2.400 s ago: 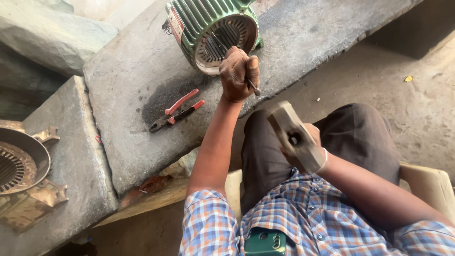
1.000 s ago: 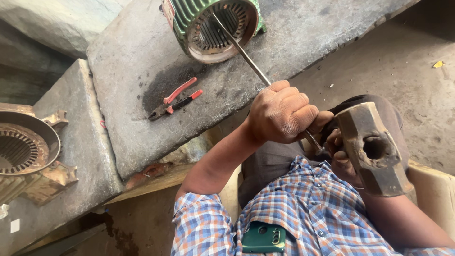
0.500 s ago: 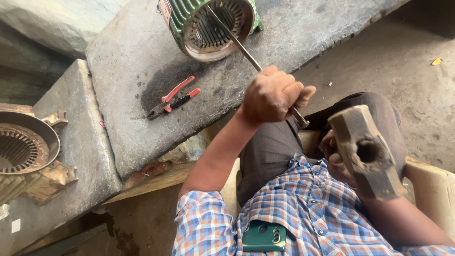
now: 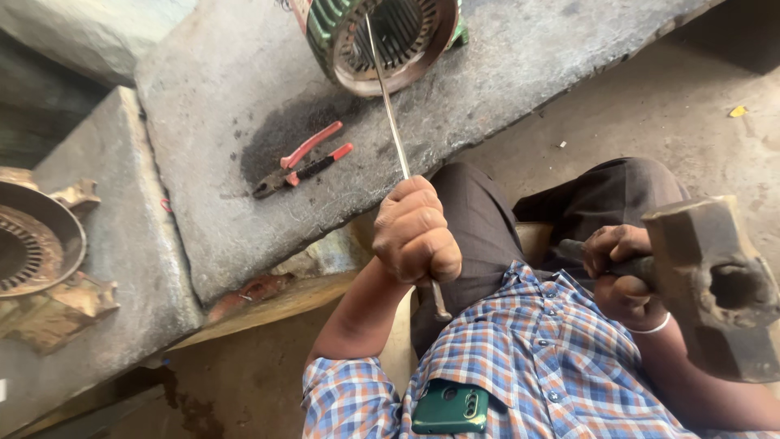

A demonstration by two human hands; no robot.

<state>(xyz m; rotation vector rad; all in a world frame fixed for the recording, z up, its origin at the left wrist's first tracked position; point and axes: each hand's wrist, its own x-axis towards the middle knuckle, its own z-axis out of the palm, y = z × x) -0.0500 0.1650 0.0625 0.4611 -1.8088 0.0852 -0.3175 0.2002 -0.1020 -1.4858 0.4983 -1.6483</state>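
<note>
We look down at our own lap and hands, seated beside a slanted stone slab (image 4: 504, 73). Our left hand (image 4: 416, 234) is a tight fist, fingers clamped together around a long thin steel rod (image 4: 387, 106), gripping it near its lower end so that a short stub pokes out below the fist. The rod slants up and away from us, and its far tip reaches into the open mouth of a green motor (image 4: 382, 36) that lies on its side at the top of the slab, opening turned toward us; the grip seems meant to steady and aim the rod inside the housing. Our right hand (image 4: 621, 272) is closed around the handle of a heavy hammer (image 4: 715, 284), its rusty head raised close to the camera at the right, well apart from the rod's stub. Red-handled pliers (image 4: 302, 162) lie on the slab near a dark oily stain, within reach but untouched. At the far left a second round motor part (image 4: 36, 244) rests on another slab. A green phone (image 4: 449, 406) sits in our checked shirt pocket.
</note>
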